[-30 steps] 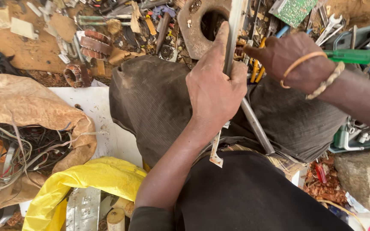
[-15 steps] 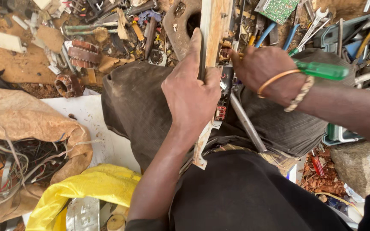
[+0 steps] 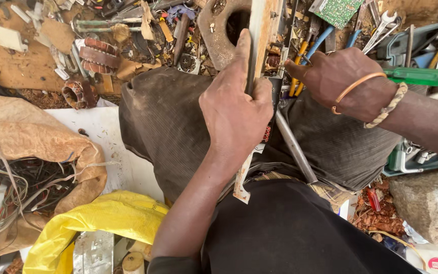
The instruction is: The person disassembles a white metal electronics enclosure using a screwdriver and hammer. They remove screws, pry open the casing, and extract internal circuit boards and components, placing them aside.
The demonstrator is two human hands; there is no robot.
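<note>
Rusty metal strip (image 3: 259,30) in left hand (image 3: 234,111); yellow bag (image 3: 102,223) perhaps plastic

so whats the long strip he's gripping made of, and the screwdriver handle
The long strip looks like painted metal: pale coat, rust-brown patches, thin stiff edge under the left hand. The screwdriver handle in the right hand looks like glossy green plastic.

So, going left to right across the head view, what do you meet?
Brown sack of wires → yellow bag → left hand gripping the metal frame → right hand → green-handled screwdriver.
</note>
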